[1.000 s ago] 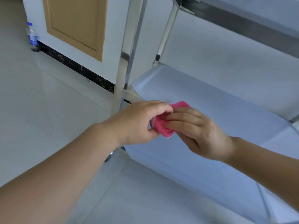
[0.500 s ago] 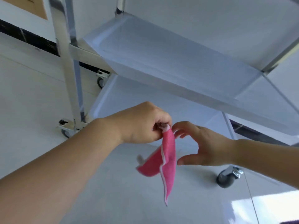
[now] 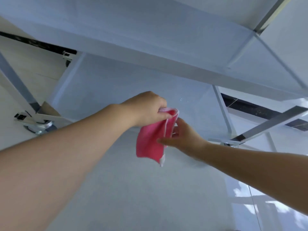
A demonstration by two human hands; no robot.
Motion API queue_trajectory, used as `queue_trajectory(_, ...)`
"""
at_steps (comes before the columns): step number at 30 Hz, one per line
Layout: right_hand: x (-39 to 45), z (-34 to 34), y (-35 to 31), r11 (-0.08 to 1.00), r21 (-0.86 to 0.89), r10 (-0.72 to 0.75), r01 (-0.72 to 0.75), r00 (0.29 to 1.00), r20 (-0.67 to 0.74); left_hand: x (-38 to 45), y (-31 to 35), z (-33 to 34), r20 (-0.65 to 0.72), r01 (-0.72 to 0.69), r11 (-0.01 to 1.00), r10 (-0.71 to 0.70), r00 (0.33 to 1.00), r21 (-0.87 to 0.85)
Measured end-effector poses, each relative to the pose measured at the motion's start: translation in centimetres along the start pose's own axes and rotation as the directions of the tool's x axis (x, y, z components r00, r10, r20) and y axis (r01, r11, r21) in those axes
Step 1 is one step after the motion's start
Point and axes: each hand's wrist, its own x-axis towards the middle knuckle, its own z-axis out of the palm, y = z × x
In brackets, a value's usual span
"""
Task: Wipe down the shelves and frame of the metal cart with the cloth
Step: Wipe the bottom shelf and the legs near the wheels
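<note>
Pinching the pink cloth [image 3: 150,142] by its top edge in the left hand [image 3: 146,109], hanging clear above the bottom shelf [image 3: 103,87]; right hand [image 3: 181,137] loose-fingered, touching its side. Best refolded flat before wiping.

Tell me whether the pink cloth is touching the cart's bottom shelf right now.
Apart. The head view shows the cloth hanging free from the left hand, which grips its top edge, in front of the bottom shelf without lying on it.

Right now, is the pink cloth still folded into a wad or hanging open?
Hanging open. The pink cloth droops loosely from the left hand, which pinches its top edge; the right hand touches its side.
</note>
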Motion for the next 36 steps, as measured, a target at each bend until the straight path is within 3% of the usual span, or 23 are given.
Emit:
queue_trajectory(2,0.7,-1.3,1.3,0.996,-0.056,0.07,-0.073,0.996,-0.056,0.9,0.5,0.6,-0.044,0.072,0.997,-0.071,0.996,0.011)
queue_trajectory(4,1.3,-3.1,2.6,0.983,-0.167,0.062,-0.076,0.994,-0.088,2.1,0.9,1.4,-0.096,0.154,0.988,-0.152,0.984,0.014)
queue_trajectory(7,2.3,-6.7,4.1,0.982,-0.178,0.045,-0.066,0.991,-0.123,4.3,1.8,3.4,-0.129,0.285,0.958,-0.279,0.952,0.036)
queue_trajectory(12,6.3,-13.6,6.6,0.91,-0.41,0.024,-0.06,0.995,-0.093,8.1,2.9,8.2,-0.124,0.53,0.848,-0.529,0.839,-0.031)
queue_trajectory(15,8.1,-17.4,7.1,0.793,-0.604,-0.012,-0.077,0.99,-0.142,9.8,4.5,10.6,-0.114,0.613,0.782,-0.624,0.773,-0.114)
queue_trajectory(19,8.4,-20.6,8.0,0.507,-0.861,-0.154,-0.039,0.979,-0.136,11.9,7.1,13.2,-0.063,0.661,0.711,-0.691,0.721,-0.239)
queue_trajectory(21,8.5,-21.6,8.8,0.419,-0.907,-0.156,-0.041,0.981,-0.117,13.0,7.8,14.0,-0.054,0.655,0.711,-0.687,0.725,-0.255)
queue_trajectory(28,7.5,-22.8,12.6,0.193,-0.976,-0.132,-0.098,0.983,-0.125,13.2,6.6,15.2,-0.241,0.456,0.876,-0.481,0.843,-0.154)
queue_trajectory(30,6.5,-22.8,13.5,0.108,-0.992,-0.303,0.058,0.953,0.023,11.8,5.7,15.3,-0.298,0.408,0.909,-0.415,0.86,-0.09)
queue_trajectory(32,5.5,-22.0,13.6,0.042,-0.92,-0.458,0.389,0.826,0.328,10.1,5.2,15.4,-0.345,0.36,0.931,-0.355,0.869,-0.053)
queue_trajectory(34,5.2,-20.8,13.6,-0.003,-0.801,-0.452,0.598,0.714,0.535,8.9,4.3,15.6,-0.375,0.307,0.951,-0.274,0.886,0.03)
queue_trajectory(36,5.2,-19.9,14.3,0.025,-0.78,-0.367,0.625,0.731,0.574,7.9,3.3,15.7,-0.392,0.256,0.961,-0.198,0.898,0.102)
